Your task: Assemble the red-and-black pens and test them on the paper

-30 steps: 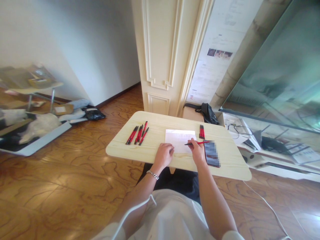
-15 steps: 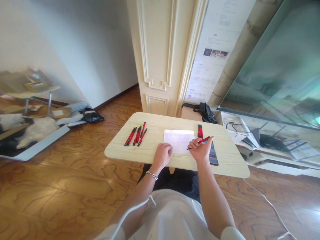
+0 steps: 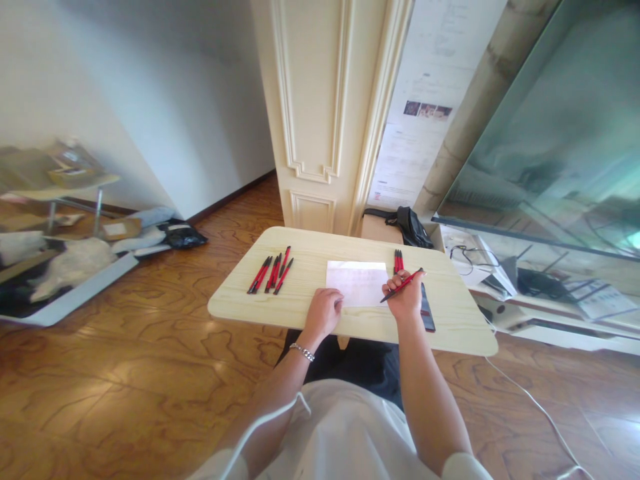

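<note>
My right hand [image 3: 405, 299] is closed on a red and black pen [image 3: 401, 285], its tip pointing down at the right edge of a white sheet of paper [image 3: 356, 281]. My left hand [image 3: 326, 311] rests in a loose fist on the light wooden table [image 3: 280, 308], at the paper's near left corner; I see nothing in it. Several red and black pens [image 3: 273, 272] lie in a row on the table's left part. A small bunch of the same pens [image 3: 398, 261] lies just past my right hand. A dark phone [image 3: 425, 309] lies beside my right hand.
A cream panelled pillar [image 3: 325, 113] stands right behind the table. A black bag [image 3: 413, 225] lies at its foot. A glass panel [image 3: 550, 147] and a low shelf with cables [image 3: 530, 283] are on the right. Clutter and a tray [image 3: 65, 267] sit on the wooden floor at left.
My right hand has lifted the pen from lying flat on the paper's right side to a tilted writing hold. My left hand has stayed put. The view has shifted slightly.
</note>
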Action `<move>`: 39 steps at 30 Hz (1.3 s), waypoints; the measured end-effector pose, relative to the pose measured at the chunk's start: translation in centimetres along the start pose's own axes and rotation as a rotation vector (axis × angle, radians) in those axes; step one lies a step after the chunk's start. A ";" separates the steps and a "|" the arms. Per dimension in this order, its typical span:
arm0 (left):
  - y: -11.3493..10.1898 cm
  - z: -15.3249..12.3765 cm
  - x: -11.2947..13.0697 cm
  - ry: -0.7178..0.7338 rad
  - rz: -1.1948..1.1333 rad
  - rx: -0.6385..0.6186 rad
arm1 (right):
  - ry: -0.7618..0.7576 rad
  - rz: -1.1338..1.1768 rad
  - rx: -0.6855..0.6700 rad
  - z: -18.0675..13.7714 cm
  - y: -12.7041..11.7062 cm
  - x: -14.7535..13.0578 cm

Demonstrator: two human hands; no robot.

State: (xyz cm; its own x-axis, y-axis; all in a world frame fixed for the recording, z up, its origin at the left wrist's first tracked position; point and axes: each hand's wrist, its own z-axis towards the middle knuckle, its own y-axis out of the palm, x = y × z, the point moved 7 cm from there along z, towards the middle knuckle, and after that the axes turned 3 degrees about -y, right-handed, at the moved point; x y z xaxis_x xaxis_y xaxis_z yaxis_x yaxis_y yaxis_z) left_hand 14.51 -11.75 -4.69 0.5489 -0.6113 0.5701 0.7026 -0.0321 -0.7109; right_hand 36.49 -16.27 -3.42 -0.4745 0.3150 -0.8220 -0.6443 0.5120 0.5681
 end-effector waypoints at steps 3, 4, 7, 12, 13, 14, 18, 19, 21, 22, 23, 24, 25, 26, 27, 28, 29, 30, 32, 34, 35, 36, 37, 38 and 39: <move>-0.1 0.0 0.0 0.005 -0.007 0.012 | 0.019 -0.033 0.063 0.2 -0.5 0.4; -0.1 0.0 0.0 0.009 -0.007 0.016 | 0.025 -0.022 0.076 0.2 -0.7 0.6; -0.1 0.1 -0.1 0.012 0.002 0.024 | 0.022 0.072 0.083 0.2 -1.2 1.2; -0.3 0.2 0.0 0.015 0.002 0.009 | 0.068 0.193 0.080 0.0 -1.5 3.0; -0.4 0.3 0.1 0.016 -0.005 0.010 | 0.067 0.214 0.081 -0.2 -1.4 3.3; -0.5 0.3 0.2 0.014 -0.016 0.015 | 0.058 0.237 0.079 -0.4 -1.3 3.6; -1.4 0.5 0.8 -0.047 -0.149 0.070 | 0.012 0.280 0.059 -1.9 -0.4 4.7; -1.5 0.6 1.0 -0.078 -0.216 0.076 | 0.023 0.270 0.048 -2.5 0.1 5.0; -1.2 0.9 1.3 -0.156 -0.409 0.052 | 0.064 0.243 0.021 -3.7 1.1 5.8; -0.7 1.1 1.4 -0.202 -0.538 0.016 | 0.088 0.234 0.009 -4.3 1.7 6.2; -0.3 1.2 1.5 -0.251 -0.671 -0.009 | 0.108 0.231 0.001 -4.9 2.1 6.5; 0.2 1.3 1.5 -0.300 -0.788 -0.027 | 0.124 0.229 -0.005 -5.4 2.5 6.7; 0.7 1.3 1.5 -0.345 -0.892 -0.035 | 0.135 0.223 -0.011 -5.9 2.8 6.8; 1.0 1.3 1.5 -0.385 -0.983 -0.033 | 0.140 0.206 -0.018 -6.4 2.9 6.9; 1.3 1.3 1.4 -0.419 -1.059 -0.026 | 0.139 0.174 -0.025 -6.7 2.9 6.8; 1.5 1.2 1.3 -0.447 -1.120 -0.016 | 0.132 0.120 -0.036 -7.0 2.7 6.6; 1.6 1.1 1.2 -0.469 -1.167 -0.005 | 0.115 0.040 -0.046 -7.2 2.5 6.3; 1.6 1.0 1.2 -0.485 -1.197 0.005 | 0.086 -0.065 -0.060 -7.3 2.1 5.9; 1.5 1.0 1.2 -0.504 -1.213 0.019 | 0.003 -0.322 -0.107 -7.4 1.6 4.7; 1.4 1.0 1.4 -0.516 -1.201 0.024 | -0.095 -0.565 -0.167 -7.4 1.4 3.3; 1.5 1.1 1.5 -0.523 -1.193 0.022 | -0.141 -0.661 -0.195 -7.4 1.4 2.7; 1.6 1.1 1.7 -0.528 -1.186 0.019 | -0.177 -0.735 -0.219 -7.4 1.4 2.2; 1.8 1.2 1.8 -0.530 -1.178 0.017 | -0.201 -0.789 -0.236 -7.3 1.4 1.8; 1.9 1.3 2.0 -0.528 -1.171 0.018 | -0.211 -0.827 -0.248 -7.3 1.3 1.5; 2.0 1.4 2.1 -0.522 -1.167 0.019 | -0.208 -0.850 -0.256 -7.2 1.3 1.4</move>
State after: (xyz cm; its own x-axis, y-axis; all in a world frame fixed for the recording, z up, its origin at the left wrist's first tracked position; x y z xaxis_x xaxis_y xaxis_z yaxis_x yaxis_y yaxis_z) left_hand 17.74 -12.04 -4.35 -0.2859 0.1536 0.9459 0.8898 -0.3238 0.3215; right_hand 30.69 -20.94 -3.57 0.3229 0.0634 -0.9443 -0.8527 0.4523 -0.2613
